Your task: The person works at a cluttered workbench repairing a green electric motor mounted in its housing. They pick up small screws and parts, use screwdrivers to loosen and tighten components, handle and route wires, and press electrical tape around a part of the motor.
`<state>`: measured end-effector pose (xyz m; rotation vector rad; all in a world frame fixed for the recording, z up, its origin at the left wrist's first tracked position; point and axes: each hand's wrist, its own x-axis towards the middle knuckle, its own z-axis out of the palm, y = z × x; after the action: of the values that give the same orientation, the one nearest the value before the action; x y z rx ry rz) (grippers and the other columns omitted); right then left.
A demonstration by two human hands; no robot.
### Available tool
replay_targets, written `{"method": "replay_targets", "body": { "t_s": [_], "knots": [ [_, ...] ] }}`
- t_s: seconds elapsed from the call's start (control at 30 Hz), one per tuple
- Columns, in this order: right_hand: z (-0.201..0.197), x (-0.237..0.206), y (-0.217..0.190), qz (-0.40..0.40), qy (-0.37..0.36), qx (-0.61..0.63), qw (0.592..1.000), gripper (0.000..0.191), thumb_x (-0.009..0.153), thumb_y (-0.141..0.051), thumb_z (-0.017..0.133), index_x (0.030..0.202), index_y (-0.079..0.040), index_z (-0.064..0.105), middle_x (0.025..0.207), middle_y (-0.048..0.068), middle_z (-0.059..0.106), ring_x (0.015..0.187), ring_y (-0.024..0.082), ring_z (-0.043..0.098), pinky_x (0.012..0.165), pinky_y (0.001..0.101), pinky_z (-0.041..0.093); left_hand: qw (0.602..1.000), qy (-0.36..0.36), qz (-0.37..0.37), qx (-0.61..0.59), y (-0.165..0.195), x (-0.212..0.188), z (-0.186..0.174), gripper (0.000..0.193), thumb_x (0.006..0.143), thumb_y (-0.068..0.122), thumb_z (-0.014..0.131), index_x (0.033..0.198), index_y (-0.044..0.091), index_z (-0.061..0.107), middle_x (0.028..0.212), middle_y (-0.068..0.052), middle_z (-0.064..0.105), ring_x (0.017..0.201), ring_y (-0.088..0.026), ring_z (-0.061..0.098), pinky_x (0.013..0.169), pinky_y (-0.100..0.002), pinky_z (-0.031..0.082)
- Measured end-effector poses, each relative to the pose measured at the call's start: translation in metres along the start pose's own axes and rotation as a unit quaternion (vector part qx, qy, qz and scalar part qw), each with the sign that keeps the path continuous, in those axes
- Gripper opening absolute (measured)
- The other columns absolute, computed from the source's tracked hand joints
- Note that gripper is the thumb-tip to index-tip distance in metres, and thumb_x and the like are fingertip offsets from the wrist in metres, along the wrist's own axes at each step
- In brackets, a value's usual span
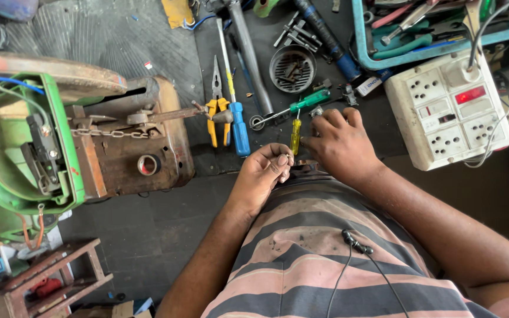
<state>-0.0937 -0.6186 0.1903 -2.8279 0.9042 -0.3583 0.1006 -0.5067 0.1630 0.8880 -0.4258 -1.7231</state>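
My left hand [264,169] is raised just in front of my striped shirt with its fingertips pinched together; anything between them is too small to see. My right hand [340,144] rests palm down on the dark mat beside it, fingers bent toward the mat, hiding what lies under them. A small yellow-handled screwdriver [295,134] lies right at the gap between the two hands. Just beyond my right hand is a green-handled screwdriver [304,103].
A blue-handled screwdriver [240,128] and yellow-handled pliers [217,115] lie left of the hands. A rusty machine [131,147] with a green housing [60,147] stands at left. Also here: a round metal dish of screws [292,69], a white socket board [449,112] and a blue tool tray [363,41].
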Motion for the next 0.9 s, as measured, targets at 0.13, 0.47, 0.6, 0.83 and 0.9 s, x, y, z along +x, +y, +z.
{"method": "replay_targets", "body": {
  "t_s": [0.13, 0.47, 0.6, 0.83, 0.9],
  "knots": [
    [-0.005, 0.006, -0.001, -0.037, -0.009, -0.032, 0.999, 0.017, 0.080, -0.026, 0.072, 0.094, -0.023, 0.080, 0.101, 0.002, 0.062, 0.106, 0.022, 0.056, 0.098, 0.0455, 0.039, 0.999, 0.028, 0.010, 0.036, -0.005, 0.001, -0.006, 0.018, 0.104, 0.016, 0.066, 0.113, 0.001, 0.064, 0.097, -0.002, 0.064, 0.078, -0.008, 0.055, 0.071, -0.023, 0.046],
    [-0.008, 0.010, -0.002, -0.029, -0.046, -0.030, 0.998, 0.006, 0.080, -0.025, 0.071, 0.080, -0.020, 0.074, 0.092, 0.001, 0.059, 0.100, 0.021, 0.057, 0.093, 0.0443, 0.040, 0.978, 0.107, 0.027, 0.176, -0.013, 0.009, -0.008, 0.014, 0.101, 0.011, 0.066, 0.108, -0.001, 0.067, 0.092, -0.003, 0.069, 0.080, -0.009, 0.065, 0.072, -0.025, 0.056],
    [-0.008, 0.014, -0.002, -0.027, -0.046, -0.042, 0.998, 0.009, 0.083, -0.024, 0.070, 0.077, -0.018, 0.070, 0.090, 0.001, 0.058, 0.099, 0.021, 0.058, 0.090, 0.0428, 0.040, 0.984, 0.110, 0.011, 0.142, -0.016, 0.012, -0.008, 0.012, 0.096, 0.004, 0.070, 0.105, -0.004, 0.067, 0.094, -0.007, 0.072, 0.082, -0.013, 0.071, 0.078, -0.030, 0.062],
    [-0.023, -0.010, -0.007, 0.081, 0.016, 0.213, 0.974, 0.016, 0.078, -0.017, 0.078, 0.092, -0.011, 0.073, 0.099, 0.006, 0.066, 0.097, 0.026, 0.063, 0.084, 0.0414, 0.046, 0.984, 0.083, 0.041, 0.155, -0.009, 0.003, -0.002, 0.018, 0.095, 0.002, 0.072, 0.111, -0.005, 0.068, 0.098, -0.007, 0.074, 0.086, -0.011, 0.071, 0.081, -0.027, 0.061],
    [-0.026, -0.027, -0.010, 0.147, 0.014, 0.299, 0.943, 0.020, 0.079, -0.014, 0.081, 0.097, -0.008, 0.073, 0.101, 0.005, 0.068, 0.095, 0.024, 0.066, 0.084, 0.0368, 0.050, 0.976, 0.062, 0.032, 0.205, -0.005, -0.004, 0.004, 0.018, 0.096, 0.003, 0.072, 0.112, -0.005, 0.071, 0.098, -0.007, 0.075, 0.087, -0.009, 0.070, 0.080, -0.024, 0.058]
  ]
}}
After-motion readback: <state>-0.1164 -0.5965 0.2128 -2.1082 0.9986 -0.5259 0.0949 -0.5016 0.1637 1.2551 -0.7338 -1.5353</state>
